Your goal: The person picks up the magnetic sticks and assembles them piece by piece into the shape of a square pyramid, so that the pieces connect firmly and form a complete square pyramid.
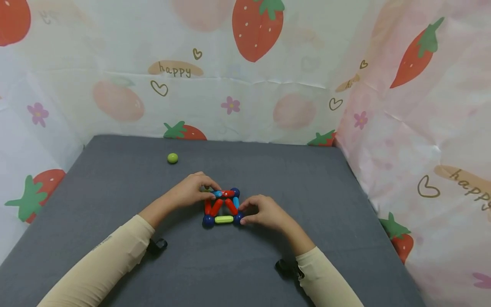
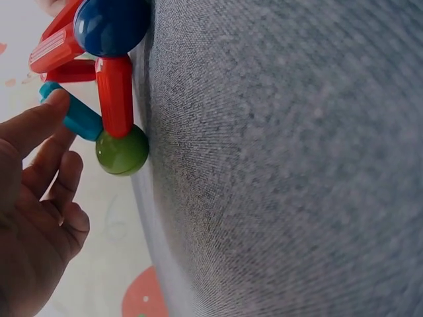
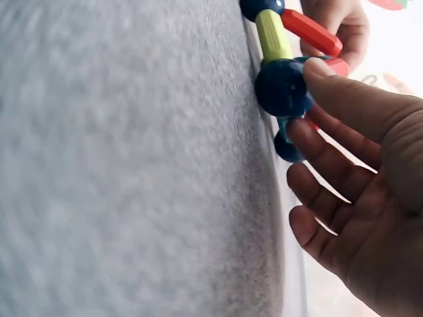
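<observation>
A small frame of coloured toy rods and balls stands on the grey cloth. Its front edge is a yellow-green rod [image 1: 224,219] between two dark blue balls; red rods [image 1: 216,207] slant upward behind it. My left hand [image 1: 192,190] pinches a light blue rod [image 2: 82,117] at the back left, whose lower end meets a green ball [image 2: 122,150] at the frame's corner. At the front right corner, my right hand [image 1: 267,214] holds a dark blue ball [image 3: 280,87] between thumb and fingers. The hands partly hide the frame's sides.
A loose green ball [image 1: 172,158] lies toward the back left of the grey cloth-covered table [image 1: 299,170]. Strawberry-printed sheets [image 1: 245,85] hang behind and on both sides. Black straps or mounts [image 1: 157,246] sit by each wrist.
</observation>
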Tool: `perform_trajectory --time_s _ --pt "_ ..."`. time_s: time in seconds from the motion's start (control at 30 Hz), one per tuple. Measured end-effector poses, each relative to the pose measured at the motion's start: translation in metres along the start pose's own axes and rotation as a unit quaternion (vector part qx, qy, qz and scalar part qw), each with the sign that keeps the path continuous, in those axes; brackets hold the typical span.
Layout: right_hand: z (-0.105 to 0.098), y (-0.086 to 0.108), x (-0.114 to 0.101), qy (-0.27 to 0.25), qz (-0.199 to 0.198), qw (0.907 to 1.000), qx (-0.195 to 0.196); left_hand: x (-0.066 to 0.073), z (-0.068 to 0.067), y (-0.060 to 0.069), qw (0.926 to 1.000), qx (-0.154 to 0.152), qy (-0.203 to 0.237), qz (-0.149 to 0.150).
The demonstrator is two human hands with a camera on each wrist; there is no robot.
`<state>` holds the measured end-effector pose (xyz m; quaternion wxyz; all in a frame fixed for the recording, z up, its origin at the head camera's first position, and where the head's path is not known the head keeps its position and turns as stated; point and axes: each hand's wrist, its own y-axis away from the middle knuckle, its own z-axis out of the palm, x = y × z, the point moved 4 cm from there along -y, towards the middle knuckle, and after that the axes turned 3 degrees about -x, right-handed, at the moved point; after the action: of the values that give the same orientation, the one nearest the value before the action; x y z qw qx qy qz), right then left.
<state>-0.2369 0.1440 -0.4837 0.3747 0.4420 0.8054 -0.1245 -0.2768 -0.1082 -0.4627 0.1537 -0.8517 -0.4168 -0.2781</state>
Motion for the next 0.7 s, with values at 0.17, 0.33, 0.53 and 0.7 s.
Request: perform_trajectory --time_s 0.17,0.33,0.53,0.7 --pt "0.0045 -0.0016 0.0039 -0.016 0.009 0.9998 0.0 -0.0005 -0.0005 -0.0003 1.0 -0.002 0.001 -0.005" --pt "0.0053 -0.0021 0.0036 -0.028 0.016 0.9994 0.008 -0.0004 -0.0008 -0.0006 0.9999 -0.003 0.007 -0.013" --pt "0.0059 -0.0015 0.0053 -0.03 0.023 0.9992 0.016 0.0 -0.0008 -0.0004 0.9996 -0.004 0.024 -0.018" --pt "0.0077 -0.002 0.0064 -0.039 0.018 0.9989 0.017 -0.003 -0.0041 0.0035 0.9991 0.001 0.035 -0.023"
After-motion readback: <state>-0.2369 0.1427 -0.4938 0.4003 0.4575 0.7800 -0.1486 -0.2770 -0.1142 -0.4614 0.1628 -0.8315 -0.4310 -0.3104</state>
